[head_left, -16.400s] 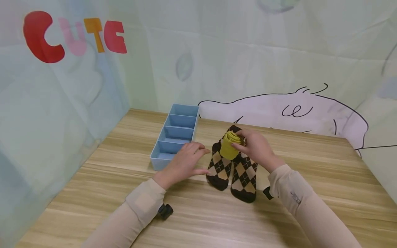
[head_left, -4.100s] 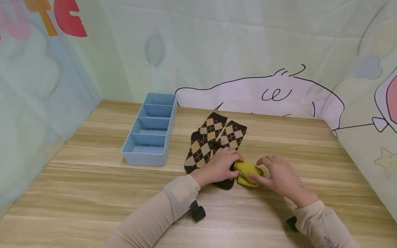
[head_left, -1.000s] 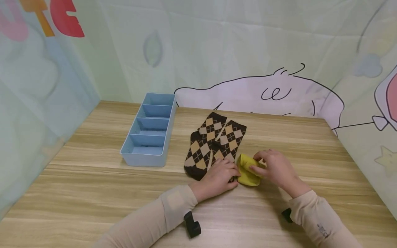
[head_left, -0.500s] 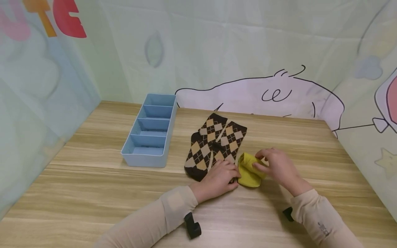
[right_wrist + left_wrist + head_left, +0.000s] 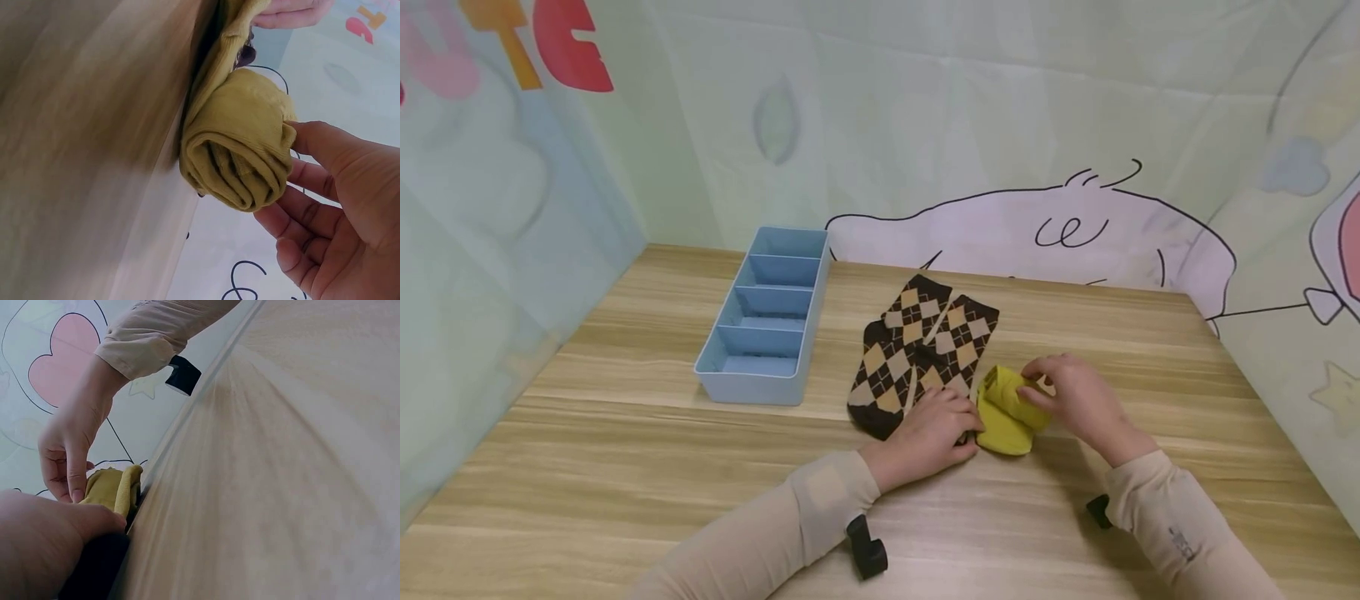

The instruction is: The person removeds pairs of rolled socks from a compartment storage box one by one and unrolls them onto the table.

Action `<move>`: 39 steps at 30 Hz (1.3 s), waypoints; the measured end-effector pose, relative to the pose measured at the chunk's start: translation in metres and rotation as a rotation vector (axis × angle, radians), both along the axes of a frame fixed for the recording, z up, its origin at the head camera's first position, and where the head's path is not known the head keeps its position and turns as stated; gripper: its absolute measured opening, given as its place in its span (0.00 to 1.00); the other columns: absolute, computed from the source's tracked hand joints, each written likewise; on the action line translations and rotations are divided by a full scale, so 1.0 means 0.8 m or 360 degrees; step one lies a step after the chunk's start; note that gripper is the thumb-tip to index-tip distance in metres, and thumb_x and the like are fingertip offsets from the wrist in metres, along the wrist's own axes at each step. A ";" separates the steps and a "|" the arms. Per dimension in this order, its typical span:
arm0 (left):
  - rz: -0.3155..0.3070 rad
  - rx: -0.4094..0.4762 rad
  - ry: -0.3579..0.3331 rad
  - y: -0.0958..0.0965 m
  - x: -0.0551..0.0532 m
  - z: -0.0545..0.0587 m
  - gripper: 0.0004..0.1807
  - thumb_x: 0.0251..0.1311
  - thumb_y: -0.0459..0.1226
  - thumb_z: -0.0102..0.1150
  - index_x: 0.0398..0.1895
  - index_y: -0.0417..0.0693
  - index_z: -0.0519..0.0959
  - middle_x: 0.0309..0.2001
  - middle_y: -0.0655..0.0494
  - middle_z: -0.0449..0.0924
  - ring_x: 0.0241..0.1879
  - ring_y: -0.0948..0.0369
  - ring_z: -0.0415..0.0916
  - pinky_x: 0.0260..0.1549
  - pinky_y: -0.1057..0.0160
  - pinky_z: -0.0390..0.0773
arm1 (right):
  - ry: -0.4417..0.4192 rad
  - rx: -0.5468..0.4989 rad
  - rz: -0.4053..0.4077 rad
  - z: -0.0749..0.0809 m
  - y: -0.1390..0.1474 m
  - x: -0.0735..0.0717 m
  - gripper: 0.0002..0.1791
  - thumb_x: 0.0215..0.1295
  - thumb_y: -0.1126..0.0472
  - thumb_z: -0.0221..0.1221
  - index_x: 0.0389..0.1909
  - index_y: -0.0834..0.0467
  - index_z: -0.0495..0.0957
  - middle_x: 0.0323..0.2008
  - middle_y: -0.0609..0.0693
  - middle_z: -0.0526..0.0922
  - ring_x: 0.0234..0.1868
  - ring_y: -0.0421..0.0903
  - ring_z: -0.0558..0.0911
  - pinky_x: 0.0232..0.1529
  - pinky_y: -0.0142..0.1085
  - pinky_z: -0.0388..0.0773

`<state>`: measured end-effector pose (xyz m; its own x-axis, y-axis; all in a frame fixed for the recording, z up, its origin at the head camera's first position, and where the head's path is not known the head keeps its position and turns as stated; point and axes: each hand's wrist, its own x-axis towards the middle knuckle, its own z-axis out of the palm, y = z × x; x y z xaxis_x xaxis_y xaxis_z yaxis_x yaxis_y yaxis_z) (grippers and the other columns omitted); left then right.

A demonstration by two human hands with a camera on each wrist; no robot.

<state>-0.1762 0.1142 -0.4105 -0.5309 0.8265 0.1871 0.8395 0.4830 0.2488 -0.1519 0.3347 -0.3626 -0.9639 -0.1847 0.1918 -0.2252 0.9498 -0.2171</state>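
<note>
A yellow sock bundle (image 5: 1011, 408) lies just right of two brown argyle socks (image 5: 880, 375), part of it wound into a roll and part lying flat. My right hand (image 5: 1078, 404) grips the roll between thumb and fingers; its spiral end (image 5: 237, 172) faces the right wrist camera. My left hand (image 5: 928, 437) lies over the toe of the nearer argyle sock, its thumb and fingertips pinching the left edge of the yellow flap. In the left wrist view, the left thumb (image 5: 94, 522) meets the yellow fabric (image 5: 109, 487); the other left fingers are mostly hidden.
A light blue box (image 5: 752, 387) with several compartments stands left of the socks on the wooden table (image 5: 625, 467). Behind it hangs a printed cloth backdrop (image 5: 925, 100). Black wrist cameras (image 5: 867, 550) stick out below both sleeves.
Earlier the right hand held the yellow roll upright over the argyle socks. Now it is down beside them, partly unrolled. Over the last second the roll has shifted slightly right while the left hand stayed put.
</note>
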 end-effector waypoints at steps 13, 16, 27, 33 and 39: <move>-0.0011 -0.0015 0.0003 -0.001 0.002 0.002 0.14 0.60 0.47 0.61 0.47 0.55 0.83 0.49 0.63 0.82 0.51 0.63 0.72 0.57 0.61 0.68 | -0.0049 -0.0040 0.0006 0.000 0.005 -0.007 0.10 0.59 0.60 0.65 0.39 0.61 0.83 0.36 0.55 0.87 0.35 0.49 0.81 0.37 0.44 0.79; -0.0009 -0.0023 0.0004 -0.001 0.002 0.002 0.14 0.60 0.47 0.61 0.47 0.55 0.83 0.49 0.63 0.81 0.51 0.64 0.72 0.57 0.61 0.68 | -0.0069 -0.0051 0.0012 0.000 0.006 -0.009 0.10 0.59 0.60 0.64 0.39 0.61 0.83 0.37 0.55 0.87 0.35 0.49 0.81 0.37 0.44 0.79; -0.0013 -0.0034 0.0034 -0.001 0.003 0.001 0.14 0.60 0.47 0.60 0.46 0.56 0.83 0.49 0.64 0.82 0.51 0.64 0.72 0.55 0.62 0.69 | -0.0142 -0.0115 0.0023 -0.002 0.012 -0.017 0.10 0.61 0.61 0.63 0.40 0.62 0.83 0.39 0.57 0.86 0.36 0.50 0.81 0.39 0.45 0.79; -0.0014 -0.0043 0.0040 0.000 0.002 0.001 0.14 0.61 0.48 0.60 0.47 0.56 0.83 0.49 0.64 0.81 0.51 0.64 0.72 0.56 0.62 0.69 | -0.0158 -0.0134 0.0019 -0.004 0.015 -0.022 0.09 0.61 0.62 0.63 0.40 0.62 0.83 0.40 0.57 0.86 0.36 0.50 0.81 0.39 0.44 0.79; -0.0015 -0.0036 0.0061 0.000 0.001 0.000 0.14 0.60 0.48 0.60 0.46 0.57 0.83 0.49 0.64 0.81 0.51 0.64 0.72 0.56 0.61 0.69 | -0.0164 -0.0149 0.0018 -0.005 0.017 -0.025 0.09 0.61 0.62 0.62 0.40 0.62 0.83 0.40 0.57 0.86 0.37 0.50 0.80 0.39 0.45 0.79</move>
<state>-0.1751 0.1139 -0.4104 -0.5161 0.8356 0.1883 0.8526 0.4804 0.2056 -0.1715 0.3486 -0.3664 -0.9773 -0.1816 0.1090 -0.2078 0.9218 -0.3273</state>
